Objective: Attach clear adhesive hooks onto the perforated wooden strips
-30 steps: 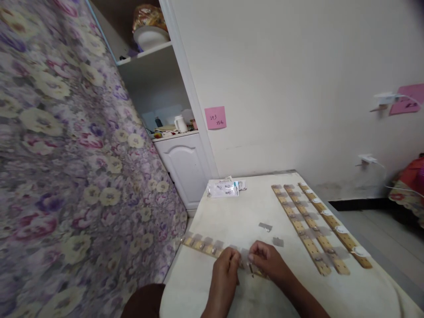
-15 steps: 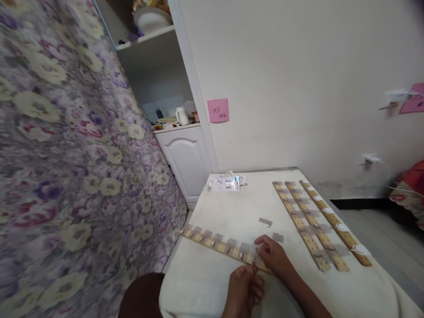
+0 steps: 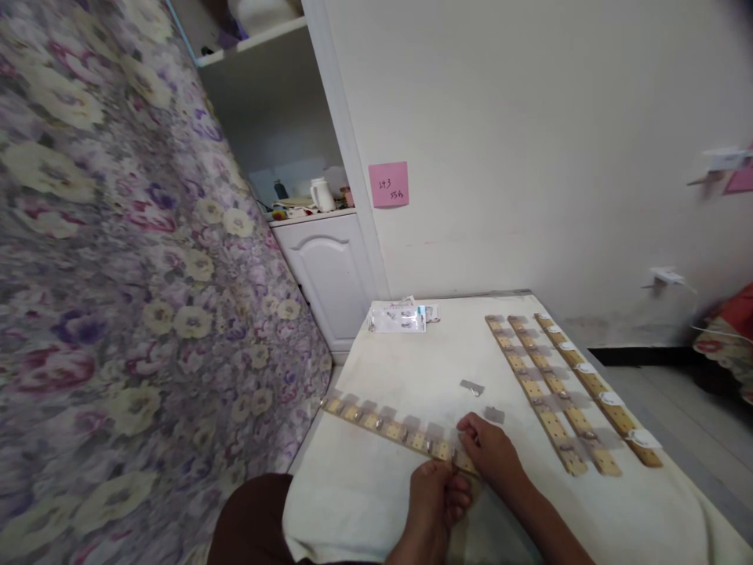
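A long tan strip (image 3: 382, 426) with small metal pieces and clear tape squares lies across the near part of the white table (image 3: 423, 369). My right hand (image 3: 491, 451) rests curled on the strip's right end, fingertips pressed on it. Just below and left of it, my left hand (image 3: 438, 494) is closed, its fingertips pinched at the strip's edge; what they pinch is too small to make out. Two small grey pieces (image 3: 472, 387) (image 3: 494, 414) lie just beyond my right hand.
Three more tan strips (image 3: 550, 392) lie side by side at the table's right. A clear packet (image 3: 400, 318) sits at the far edge. A flowered mattress (image 3: 118, 275) leans on the left. A white cupboard (image 3: 323, 267) and a wall with a pink note (image 3: 388, 184) stand behind.
My left hand has drawn back toward me and to the right, uncovering the strip's middle. My right hand stays on the strip's right end. The view has tilted down slightly.
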Available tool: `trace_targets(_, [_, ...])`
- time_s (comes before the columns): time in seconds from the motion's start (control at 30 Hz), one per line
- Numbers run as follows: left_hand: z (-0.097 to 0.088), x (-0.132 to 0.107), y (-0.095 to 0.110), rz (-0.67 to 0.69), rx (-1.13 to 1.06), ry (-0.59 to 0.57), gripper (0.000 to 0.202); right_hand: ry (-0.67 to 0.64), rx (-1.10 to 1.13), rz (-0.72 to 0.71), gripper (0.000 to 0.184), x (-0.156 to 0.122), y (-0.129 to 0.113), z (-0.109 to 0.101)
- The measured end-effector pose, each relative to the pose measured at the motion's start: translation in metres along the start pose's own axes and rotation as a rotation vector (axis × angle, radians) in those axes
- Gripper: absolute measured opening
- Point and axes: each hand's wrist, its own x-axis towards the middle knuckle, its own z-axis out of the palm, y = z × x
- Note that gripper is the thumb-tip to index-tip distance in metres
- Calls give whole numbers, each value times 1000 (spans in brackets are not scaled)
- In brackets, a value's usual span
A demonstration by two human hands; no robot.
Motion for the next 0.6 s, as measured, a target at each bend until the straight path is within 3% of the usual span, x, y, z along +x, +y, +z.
trace_targets(0.27, [6, 4, 2, -26, 50, 80, 10, -23, -59, -44, 20, 3, 5, -8])
trace_targets(0.4, [8, 7, 1, -38, 58, 97, 10, -77, -5, 16, 26, 4, 8, -17])
trace_targets(0.5, [9, 7, 1, -39, 61, 95, 10, -96, 96, 88, 26, 1, 5, -35])
trace_targets(0.6, [8, 6, 1, -40, 65, 98, 8, 8, 178, 56, 26, -5, -4, -64])
